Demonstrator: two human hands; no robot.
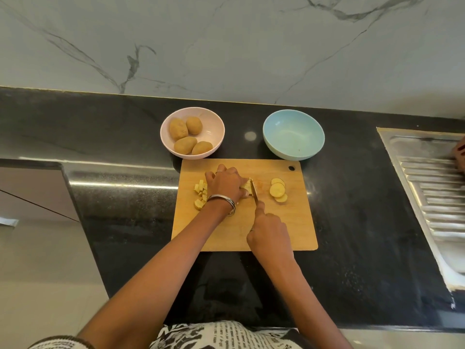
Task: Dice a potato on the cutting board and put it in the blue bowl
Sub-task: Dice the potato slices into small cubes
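On cutting board (284,230): left hand (224,183) curled over potato piece (245,190); right hand (270,234) gripping knife (253,191), forefinger along spine; cubes (200,191) left, slices (278,190) right; blue bowl (293,134) beyond board

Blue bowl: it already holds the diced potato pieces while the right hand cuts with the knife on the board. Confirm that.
Not right. In the head view the blue bowl holds no potato; the diced pieces lie on the cutting board, left of the left hand. The right hand does cut with the knife on the board.
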